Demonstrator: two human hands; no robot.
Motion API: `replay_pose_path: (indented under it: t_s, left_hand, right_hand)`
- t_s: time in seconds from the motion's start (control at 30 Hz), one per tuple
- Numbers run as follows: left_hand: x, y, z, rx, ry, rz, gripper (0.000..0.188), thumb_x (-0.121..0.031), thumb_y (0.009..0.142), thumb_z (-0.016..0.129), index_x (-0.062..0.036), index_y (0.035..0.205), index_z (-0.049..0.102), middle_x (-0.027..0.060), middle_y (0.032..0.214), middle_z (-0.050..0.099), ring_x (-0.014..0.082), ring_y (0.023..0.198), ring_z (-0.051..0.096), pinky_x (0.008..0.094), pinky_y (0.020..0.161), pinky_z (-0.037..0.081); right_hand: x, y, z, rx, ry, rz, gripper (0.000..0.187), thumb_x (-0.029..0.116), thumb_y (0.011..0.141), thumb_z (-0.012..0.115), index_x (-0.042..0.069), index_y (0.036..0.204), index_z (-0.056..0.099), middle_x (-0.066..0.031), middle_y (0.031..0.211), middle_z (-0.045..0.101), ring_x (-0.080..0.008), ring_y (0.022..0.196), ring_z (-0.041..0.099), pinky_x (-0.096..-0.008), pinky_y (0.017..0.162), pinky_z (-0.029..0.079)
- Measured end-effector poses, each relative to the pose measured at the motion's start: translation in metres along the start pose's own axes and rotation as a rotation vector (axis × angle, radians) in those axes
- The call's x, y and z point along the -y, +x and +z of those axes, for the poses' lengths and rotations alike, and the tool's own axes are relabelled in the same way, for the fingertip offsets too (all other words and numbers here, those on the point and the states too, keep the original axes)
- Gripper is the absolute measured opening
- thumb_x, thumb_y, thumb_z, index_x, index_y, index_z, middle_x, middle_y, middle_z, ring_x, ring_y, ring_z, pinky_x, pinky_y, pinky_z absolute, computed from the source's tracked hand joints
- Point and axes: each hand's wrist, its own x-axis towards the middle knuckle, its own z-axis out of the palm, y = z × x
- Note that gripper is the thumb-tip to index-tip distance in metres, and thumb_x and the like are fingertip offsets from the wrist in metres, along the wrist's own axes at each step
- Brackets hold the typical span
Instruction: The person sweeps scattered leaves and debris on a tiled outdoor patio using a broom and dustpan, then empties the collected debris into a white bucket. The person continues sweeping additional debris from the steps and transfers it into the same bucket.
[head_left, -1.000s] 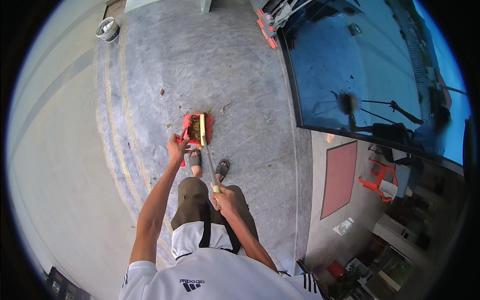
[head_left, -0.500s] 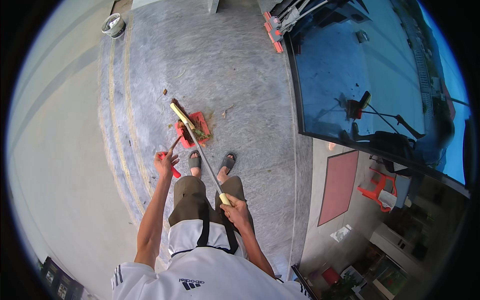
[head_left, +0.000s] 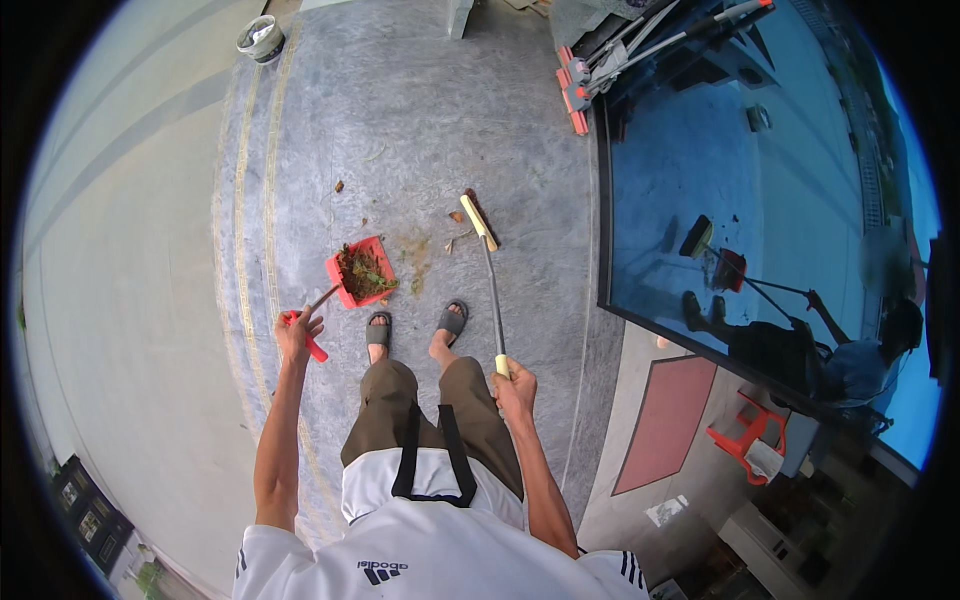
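Note:
My left hand [head_left: 296, 335] is wrapped round the handle of a red dustpan [head_left: 335, 284], near its red grip end. The pan sits on the floor ahead of my feet, holding brown leaves and green bits [head_left: 366, 273]. My right hand [head_left: 515, 388] grips the pale yellow end of a grey-handled broom [head_left: 496, 290]. Its yellow head with dark bristles [head_left: 478, 222] is on the floor to the right of the pan, apart from it. Beside the broom head lie a twig [head_left: 458, 240] and a small brown leaf [head_left: 457, 216]. A brownish dirt patch [head_left: 415, 262] stains the floor between pan and broom.
A dark glass pane [head_left: 680, 180] stands along the right, reflecting the scene. Mops [head_left: 575, 90] lean at its far corner. At the far left is a white bucket [head_left: 261, 40]. A red chair [head_left: 745, 437] and a pink mat [head_left: 664, 420] lie to the right.
The broom head has moved right, from over the dustpan to the floor beside the twig. My right hand shifted right and forward. The dustpan moved slightly left with my left hand.

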Motion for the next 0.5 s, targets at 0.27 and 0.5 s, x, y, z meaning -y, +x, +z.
replay_pose_path:
  t_s: [0.27,0.5]
  left_hand:
    - [0.0,0.003,0.019,-0.046,0.019,0.011,0.031,-0.008,0.095,0.079,-0.0034,0.104,0.05,0.0139,0.093,0.067,0.0321,0.078,0.079,0.0391,0.057,0.068]
    - [-0.005,0.001,0.021,-0.052,0.013,0.034,0.029,-0.008,0.095,0.079,-0.0023,0.101,0.051,0.0156,0.092,0.069,0.0317,0.075,0.079,0.0389,0.057,0.067]
  right_hand:
    - [-0.021,0.037,0.026,0.131,-0.456,-0.049,0.034,0.007,0.086,0.072,-0.002,0.119,0.072,-0.0055,0.062,0.062,-0.0127,0.05,0.059,-0.033,0.043,0.047]
    - [-0.056,-0.036,0.094,0.414,0.044,0.27,0.036,0.002,0.09,0.071,-0.003,0.125,0.069,-0.0005,0.069,0.06,-0.0075,0.051,0.051,-0.0271,0.039,0.036]
